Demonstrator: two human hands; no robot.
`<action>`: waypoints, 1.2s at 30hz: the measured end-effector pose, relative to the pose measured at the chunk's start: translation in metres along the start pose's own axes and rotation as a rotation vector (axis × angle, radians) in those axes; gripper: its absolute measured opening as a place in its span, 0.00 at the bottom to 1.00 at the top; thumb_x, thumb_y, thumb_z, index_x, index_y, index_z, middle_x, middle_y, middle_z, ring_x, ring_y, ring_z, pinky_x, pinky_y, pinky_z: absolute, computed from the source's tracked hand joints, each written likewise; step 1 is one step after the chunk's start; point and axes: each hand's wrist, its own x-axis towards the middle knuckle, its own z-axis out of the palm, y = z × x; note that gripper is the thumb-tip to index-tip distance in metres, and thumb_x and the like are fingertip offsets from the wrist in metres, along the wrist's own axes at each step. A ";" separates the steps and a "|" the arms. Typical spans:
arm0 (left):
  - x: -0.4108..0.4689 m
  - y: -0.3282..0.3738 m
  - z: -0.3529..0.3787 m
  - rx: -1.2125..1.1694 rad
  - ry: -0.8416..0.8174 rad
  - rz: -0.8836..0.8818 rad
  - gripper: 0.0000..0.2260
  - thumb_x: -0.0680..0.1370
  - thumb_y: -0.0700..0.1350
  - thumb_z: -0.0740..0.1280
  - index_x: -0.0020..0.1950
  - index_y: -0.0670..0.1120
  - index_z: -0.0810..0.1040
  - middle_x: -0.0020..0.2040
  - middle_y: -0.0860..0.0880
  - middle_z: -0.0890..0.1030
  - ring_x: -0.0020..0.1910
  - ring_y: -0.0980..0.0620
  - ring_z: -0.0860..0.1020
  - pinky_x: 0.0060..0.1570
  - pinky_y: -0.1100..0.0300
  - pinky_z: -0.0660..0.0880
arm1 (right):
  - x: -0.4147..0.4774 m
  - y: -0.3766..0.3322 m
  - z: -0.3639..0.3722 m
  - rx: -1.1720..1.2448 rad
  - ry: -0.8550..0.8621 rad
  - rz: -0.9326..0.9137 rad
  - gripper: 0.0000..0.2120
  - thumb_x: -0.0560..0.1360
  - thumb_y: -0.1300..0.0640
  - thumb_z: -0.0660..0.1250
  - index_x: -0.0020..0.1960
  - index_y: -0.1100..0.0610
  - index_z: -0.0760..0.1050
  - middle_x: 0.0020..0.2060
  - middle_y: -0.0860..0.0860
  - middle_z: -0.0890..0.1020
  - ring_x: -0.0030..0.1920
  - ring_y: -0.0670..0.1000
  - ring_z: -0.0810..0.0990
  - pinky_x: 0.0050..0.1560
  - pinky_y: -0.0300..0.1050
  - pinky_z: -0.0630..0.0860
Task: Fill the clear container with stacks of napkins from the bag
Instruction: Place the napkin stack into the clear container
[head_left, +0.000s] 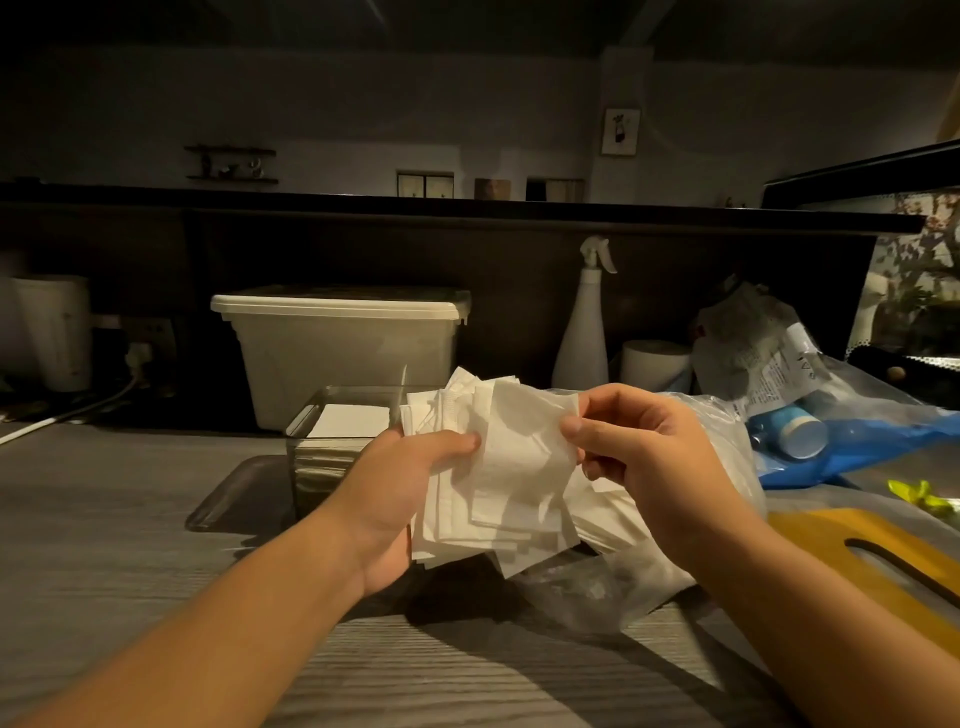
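Observation:
My left hand (400, 499) grips a loose, fanned stack of white napkins (498, 467) from the left side, held above the counter. My right hand (639, 457) pinches the top right edge of the front napkin between thumb and fingers. Behind the left hand stands the clear container (332, 410) with white napkins lying flat inside it. Under and behind the right hand lies the clear plastic bag (597, 582), crumpled, with more white napkins showing inside.
A lidded translucent tub (343, 338) stands behind the container, with a white spray bottle (584, 332) and a paper roll (654, 364) to its right. A blue bag with a bottle (810, 436) and a yellow cutting board (878, 556) lie at the right. A dark tray (234, 493) sits under the container.

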 end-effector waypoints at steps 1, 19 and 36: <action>-0.001 0.000 0.000 0.000 -0.006 0.000 0.11 0.78 0.44 0.68 0.61 0.47 0.80 0.49 0.44 0.86 0.46 0.43 0.85 0.40 0.50 0.82 | 0.000 0.001 0.001 -0.005 -0.008 0.008 0.02 0.75 0.64 0.71 0.46 0.60 0.82 0.39 0.54 0.85 0.35 0.49 0.80 0.36 0.39 0.76; -0.004 -0.001 0.003 0.010 -0.083 -0.005 0.11 0.79 0.45 0.66 0.61 0.49 0.80 0.51 0.45 0.86 0.49 0.43 0.85 0.47 0.47 0.81 | -0.002 0.008 0.010 -0.162 0.100 0.012 0.02 0.76 0.55 0.72 0.46 0.53 0.81 0.39 0.47 0.84 0.35 0.43 0.81 0.33 0.31 0.74; -0.009 -0.001 0.007 0.072 -0.124 -0.030 0.09 0.79 0.48 0.65 0.56 0.50 0.83 0.50 0.45 0.86 0.51 0.42 0.84 0.54 0.43 0.80 | -0.003 0.009 0.012 -0.187 0.054 0.075 0.07 0.72 0.53 0.75 0.46 0.53 0.80 0.42 0.49 0.83 0.42 0.48 0.82 0.33 0.32 0.74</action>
